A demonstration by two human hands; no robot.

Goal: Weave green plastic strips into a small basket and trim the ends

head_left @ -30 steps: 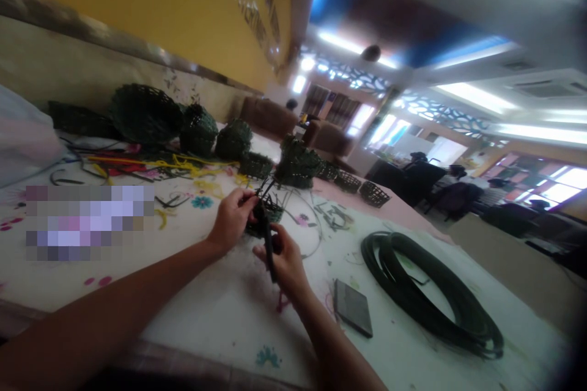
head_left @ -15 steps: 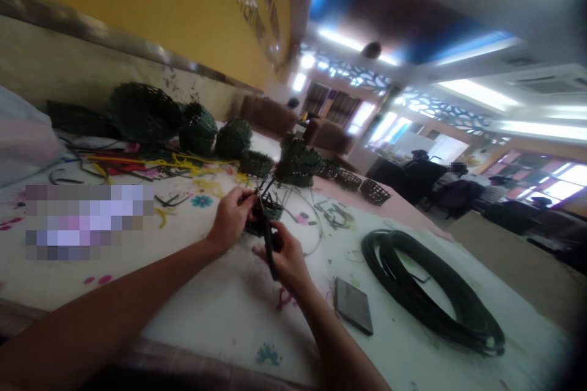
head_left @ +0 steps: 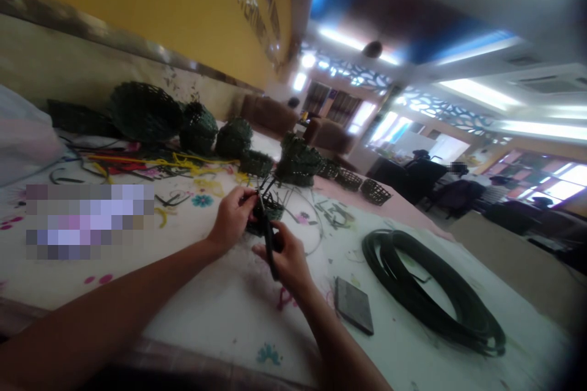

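Observation:
A small, dark green woven basket with loose strip ends sticking up is held at the middle of the table. My left hand pinches its near left side, fingertips close to the upright strips. In my right hand is a long, slim black hand tool, tilted, with its upper end against the strips. Its exact kind is too blurred to make out. The fingers of my right hand wrap round its lower part and hide some of it.
A large coil of dark strip lies at right, beside a flat grey block. Finished-looking woven baskets stand along the back. Yellow strips and dark offcuts are scattered about. People sit in the far background.

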